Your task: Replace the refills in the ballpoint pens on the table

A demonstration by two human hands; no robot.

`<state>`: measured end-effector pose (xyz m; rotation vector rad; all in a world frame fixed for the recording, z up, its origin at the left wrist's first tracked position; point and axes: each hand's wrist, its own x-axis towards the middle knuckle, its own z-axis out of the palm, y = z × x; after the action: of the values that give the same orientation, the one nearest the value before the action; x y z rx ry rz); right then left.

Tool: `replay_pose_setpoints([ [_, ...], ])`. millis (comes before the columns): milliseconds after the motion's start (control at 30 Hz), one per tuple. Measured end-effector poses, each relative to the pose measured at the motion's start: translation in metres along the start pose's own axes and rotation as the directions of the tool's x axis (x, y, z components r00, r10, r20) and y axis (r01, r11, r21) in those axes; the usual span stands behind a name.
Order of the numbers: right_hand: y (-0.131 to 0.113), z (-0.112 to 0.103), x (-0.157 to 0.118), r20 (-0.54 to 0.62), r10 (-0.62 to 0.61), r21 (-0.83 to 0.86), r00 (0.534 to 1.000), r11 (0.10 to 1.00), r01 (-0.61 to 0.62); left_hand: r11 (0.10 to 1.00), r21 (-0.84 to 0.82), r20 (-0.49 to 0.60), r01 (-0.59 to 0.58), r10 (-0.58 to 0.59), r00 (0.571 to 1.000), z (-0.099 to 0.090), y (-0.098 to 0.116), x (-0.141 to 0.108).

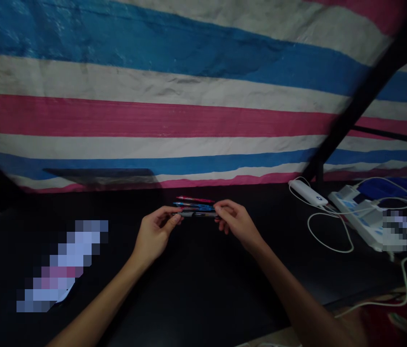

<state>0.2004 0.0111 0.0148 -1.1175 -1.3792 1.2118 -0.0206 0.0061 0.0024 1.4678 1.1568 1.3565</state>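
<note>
Across the whole back goes a big striped sheet (152, 118), blue, white and pink, creased and catching light at the upper left. Below it spreads the black table (203, 294), dark from side to side, with a black bar (365, 91) slanting up at the right.

And in come both bare arms from the near edge! The left hand (152, 236) has its thumb and fingers closed narrow on the left end of a grey-gripped pen (198, 215); the right hand (239, 224) pinches at the other end, so the pen lies level between the two, at the middle of the table toward the sheet. The light is dim there, and it is hard to say whether that pen touches the tabletop or sits just above it.

Over on the right, a white power strip (358, 217) lies at an angle, plugs in it, a blue item (387, 188) just behind. Far left, well apart from the hands, lies a pixelated flat object (62, 265). A white oblong device (308, 193) rests near the strip, a looping white cable (351, 243) beside it.

Smallest of all, just beyond the held pen: a blue pen (196, 205), then a red pen (196, 199), side by side.
</note>
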Motion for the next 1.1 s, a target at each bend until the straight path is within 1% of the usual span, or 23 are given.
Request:
replay_pose_setpoints([
  [67,-0.0008,-0.0019,-0.0004,0.024,-0.066,0.037,0.997,0.997,0.066,1.000,-0.002,0.003,0.004,-0.004,1.000,-0.0004,-0.0012,0.0005],
  [100,-0.0008,-0.0027,-0.0005,0.053,-0.069,0.039,0.996,0.997,0.067,1.000,-0.003,0.002,0.005,-0.005,1.000,-0.0005,-0.0018,0.0008],
  [167,-0.0001,-0.0037,-0.0004,0.101,-0.025,0.016,0.995,1.000,0.024,1.000,-0.004,0.001,0.007,-0.007,1.000,-0.0002,-0.0027,0.0011],
  [267,0.0011,-0.0036,-0.0001,0.108,0.042,-0.004,0.993,0.999,-0.042,1.000,-0.012,0.019,0.004,-0.004,1.000,0.0012,-0.0027,0.0007],
  [333,-0.0004,-0.0033,-0.0009,0.103,0.033,0.011,0.994,0.999,-0.035,1.000,-0.017,0.026,0.003,-0.003,1.000,0.0017,-0.0023,0.0005],
  [400,-0.0032,-0.0035,-0.0023,0.115,-0.006,0.022,0.993,1.000,0.003,1.000,-0.016,0.017,0.006,-0.006,1.000,0.0012,-0.0023,0.0008],
  [500,-0.0054,-0.0042,-0.0034,0.138,-0.027,-0.006,0.990,1.000,0.029,1.000,-0.018,0.006,0.012,-0.012,1.000,-0.0004,-0.0032,0.0019],
  [567,-0.0036,-0.0046,-0.0024,0.162,0.031,-0.064,0.986,0.998,-0.020,0.999,-0.027,0.012,0.018,-0.018,1.000,-0.0009,-0.0035,0.0024],
  [633,-0.0008,-0.0046,-0.0007,0.188,0.124,-0.131,0.974,0.986,-0.100,0.999,-0.039,0.023,0.026,-0.025,0.999,-0.0007,-0.0027,0.0024],
  [667,0.0002,-0.0046,-0.0001,0.191,0.152,-0.147,0.970,0.981,-0.125,0.998,-0.046,0.025,0.031,-0.030,0.999,-0.0003,-0.0019,0.0022],
  [700,0.0006,-0.0045,0.0003,0.186,0.153,-0.147,0.971,0.981,-0.126,0.998,-0.056,0.025,0.036,-0.035,0.999,0.0000,-0.0008,0.0019],
  [733,0.0004,-0.0044,0.0002,0.174,0.123,-0.134,0.977,0.986,-0.100,0.997,-0.065,0.022,0.044,-0.042,0.999,0.0002,0.0004,0.0017],
  [800,-0.0015,-0.0041,-0.0008,0.129,-0.001,-0.094,0.992,0.995,0.013,0.994,-0.082,0.009,0.070,-0.069,0.998,0.0000,0.0024,0.0016],
  [867,-0.0039,-0.0039,-0.0024,0.105,-0.098,-0.089,0.990,0.990,0.107,0.988,-0.110,0.002,0.109,-0.110,0.994,-0.0009,0.0029,0.0020],
  [933,-0.0052,-0.0037,-0.0036,0.120,-0.105,-0.113,0.987,0.987,0.119,0.975,-0.156,0.019,0.158,-0.157,0.987,-0.0021,0.0020,0.0026],
  [1033,-0.0045,-0.0029,-0.0042,0.153,-0.051,-0.141,0.987,0.987,0.073,0.945,-0.230,0.062,0.232,-0.224,0.973,-0.0028,0.0013,0.0031],
  [1100,-0.0033,-0.0016,-0.0042,0.147,-0.047,-0.153,0.988,0.986,0.070,0.924,-0.262,0.089,0.278,-0.263,0.961,-0.0021,0.0025,0.0028],
])
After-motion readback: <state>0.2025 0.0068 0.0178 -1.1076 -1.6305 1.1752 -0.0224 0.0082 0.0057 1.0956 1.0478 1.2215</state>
